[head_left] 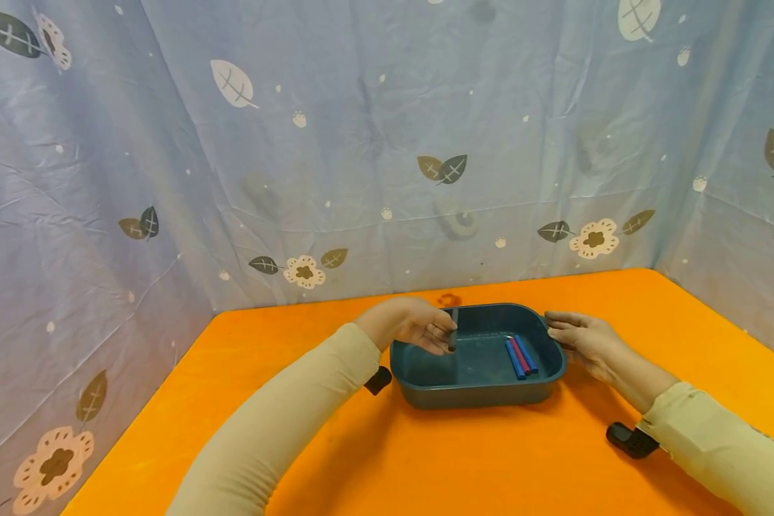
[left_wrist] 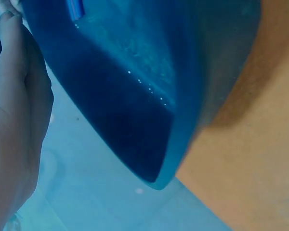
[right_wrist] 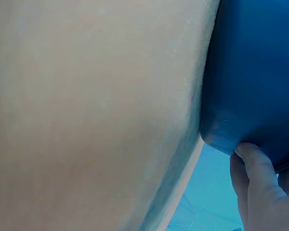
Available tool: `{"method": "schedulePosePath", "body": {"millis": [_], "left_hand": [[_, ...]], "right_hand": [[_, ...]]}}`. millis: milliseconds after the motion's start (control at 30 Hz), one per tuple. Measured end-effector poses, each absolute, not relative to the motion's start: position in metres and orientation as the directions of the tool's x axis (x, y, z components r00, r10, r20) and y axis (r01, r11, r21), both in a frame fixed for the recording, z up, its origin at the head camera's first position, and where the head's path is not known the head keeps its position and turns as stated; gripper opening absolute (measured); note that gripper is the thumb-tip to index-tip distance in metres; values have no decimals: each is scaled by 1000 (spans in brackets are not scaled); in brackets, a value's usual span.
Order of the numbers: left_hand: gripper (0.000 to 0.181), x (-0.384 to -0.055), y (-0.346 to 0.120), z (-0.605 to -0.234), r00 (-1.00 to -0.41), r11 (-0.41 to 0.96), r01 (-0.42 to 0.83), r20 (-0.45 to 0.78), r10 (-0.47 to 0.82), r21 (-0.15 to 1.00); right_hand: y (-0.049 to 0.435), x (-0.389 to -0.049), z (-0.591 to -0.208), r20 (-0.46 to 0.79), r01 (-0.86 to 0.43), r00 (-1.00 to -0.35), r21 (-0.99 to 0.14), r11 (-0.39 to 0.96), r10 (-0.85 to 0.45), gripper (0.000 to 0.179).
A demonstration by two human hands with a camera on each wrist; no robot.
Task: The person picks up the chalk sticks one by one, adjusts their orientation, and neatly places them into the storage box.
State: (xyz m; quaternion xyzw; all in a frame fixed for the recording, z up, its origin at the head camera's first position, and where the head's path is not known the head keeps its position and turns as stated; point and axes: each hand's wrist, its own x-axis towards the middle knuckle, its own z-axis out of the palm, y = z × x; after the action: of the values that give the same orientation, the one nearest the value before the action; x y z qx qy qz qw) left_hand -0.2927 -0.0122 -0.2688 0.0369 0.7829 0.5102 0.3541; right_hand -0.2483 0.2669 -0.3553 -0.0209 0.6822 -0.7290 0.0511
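A dark blue-green rectangular basin (head_left: 477, 396) with rounded corners sits on the orange tabletop. My left hand (head_left: 419, 326) hangs over its left end, pinching a thin dark grey stick (head_left: 454, 324) that stands nearly upright. Inside, toward the right end, two blue sticks (head_left: 514, 360) lie side by side with a pink stick (head_left: 523, 356) between them. At the right end my right hand (head_left: 587, 344) touches the basin with fairly straight fingers. In the right wrist view, a fingertip (right_wrist: 243, 148) presses on the basin's outer wall (right_wrist: 250, 82).
A blue-grey curtain (head_left: 361, 143) printed with leaves and flowers stands along the back and both sides. Orange table surface (head_left: 451, 459) runs in front of the basin. Black devices (head_left: 631, 439) are worn at both wrists. A reddish mark (head_left: 449, 299) shows behind the basin.
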Motion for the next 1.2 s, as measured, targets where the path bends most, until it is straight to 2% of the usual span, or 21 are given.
{"method": "schedulePosePath", "body": {"millis": [333, 567, 767, 833, 900, 1067, 1133, 1200], "left_hand": [[38, -303, 3, -264, -716, 528, -254, -525, 461, 810], [30, -311, 17, -271, -721, 545, -285, -551, 421, 789], [34, -314, 33, -281, -688, 614, -292, -607, 399, 734], [32, -318, 41, -288, -678, 611, -331, -632, 375, 719], [30, -317, 51, -293, -699, 616, -357, -639, 322, 702], [21, -386, 78, -362, -655, 602, -440, -696, 293, 667], [20, -407, 83, -383, -614, 590, -459, -717, 330, 664], [22, -388, 83, -373, -624, 582, -452, -706, 335, 675]], "right_hand": [[265, -249, -355, -37, 42, -995, -998, -52, -89, 65], [264, -250, -355, -38, 44, -996, -997, -67, -84, 64], [264, -249, -355, -47, 53, -996, -997, -63, -81, 63], [264, -249, -355, -47, 53, -995, -996, -70, -82, 63], [264, -250, -356, -44, 51, -996, -995, -87, -82, 63], [264, -250, -356, -33, 44, -996, -991, -123, -87, 60], [264, -250, -356, -34, 44, -996, -993, -112, -86, 60], [263, -249, -355, -39, 46, -996, -995, -87, -81, 62]]}}
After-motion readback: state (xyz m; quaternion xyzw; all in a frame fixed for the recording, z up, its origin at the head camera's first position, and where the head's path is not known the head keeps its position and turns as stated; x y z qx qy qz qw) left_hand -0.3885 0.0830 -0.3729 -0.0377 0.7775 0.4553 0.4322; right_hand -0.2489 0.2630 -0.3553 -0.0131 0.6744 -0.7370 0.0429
